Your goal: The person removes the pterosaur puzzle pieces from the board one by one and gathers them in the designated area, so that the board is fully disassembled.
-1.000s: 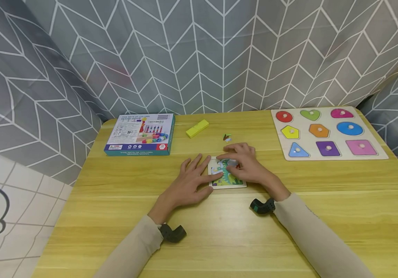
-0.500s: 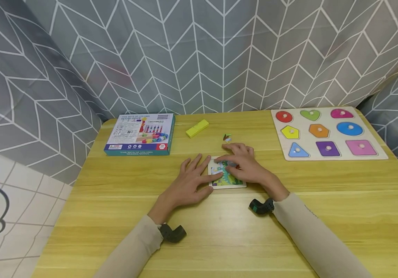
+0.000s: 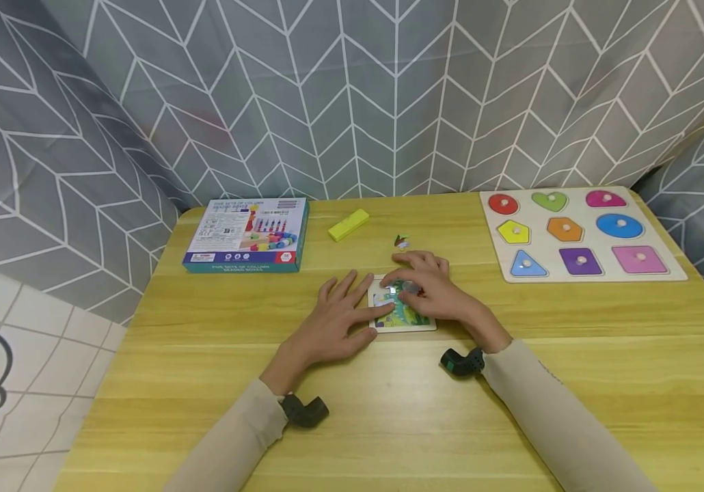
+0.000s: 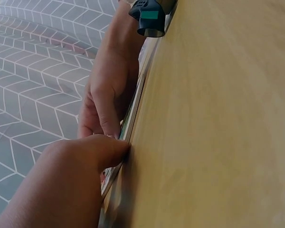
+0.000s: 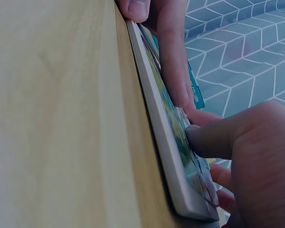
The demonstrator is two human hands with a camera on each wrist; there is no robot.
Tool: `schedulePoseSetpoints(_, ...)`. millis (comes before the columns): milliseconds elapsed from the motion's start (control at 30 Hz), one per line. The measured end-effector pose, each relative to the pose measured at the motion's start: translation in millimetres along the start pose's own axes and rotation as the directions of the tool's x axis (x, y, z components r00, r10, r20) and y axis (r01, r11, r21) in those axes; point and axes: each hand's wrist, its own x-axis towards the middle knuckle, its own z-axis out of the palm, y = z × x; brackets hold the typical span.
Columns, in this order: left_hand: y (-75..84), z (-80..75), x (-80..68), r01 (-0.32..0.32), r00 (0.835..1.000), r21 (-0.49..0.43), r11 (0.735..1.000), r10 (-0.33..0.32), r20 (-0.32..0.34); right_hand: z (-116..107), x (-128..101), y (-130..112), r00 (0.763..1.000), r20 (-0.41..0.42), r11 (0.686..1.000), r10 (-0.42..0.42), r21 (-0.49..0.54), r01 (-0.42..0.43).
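Wooden surface (image 3: 573, 383) carries everything. Shape board (image 3: 581, 234) lies well to the right of the fingers, blue box (image 3: 247, 234) to their far left. Left hand (image 3: 335, 322) rests flat, fingers (image 3: 352, 290) straight and released, thumb against the near left edge of the small puzzle tray (image 3: 402, 316). Right hand (image 3: 435, 290) lies over the tray, fingers (image 5: 213, 137) extended, thumb tip pressing its picture face; nothing clasped. Tray lies flat between both hands, roughly square, no clear long axis, edges square to the surface's front. Yellow block (image 3: 348, 225) and small loose piece (image 3: 401, 241) lie just beyond the fingertips.
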Motion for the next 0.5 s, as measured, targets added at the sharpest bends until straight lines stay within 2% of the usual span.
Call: schedulePoseSetpoints(500,0.3,-1.2,0.7,0.01,1.0,-0.012,1.0,-0.01,0.01,-3.6,0.4,0.0,1.0,0.018,1.0,0.026,-0.006,-0.025)
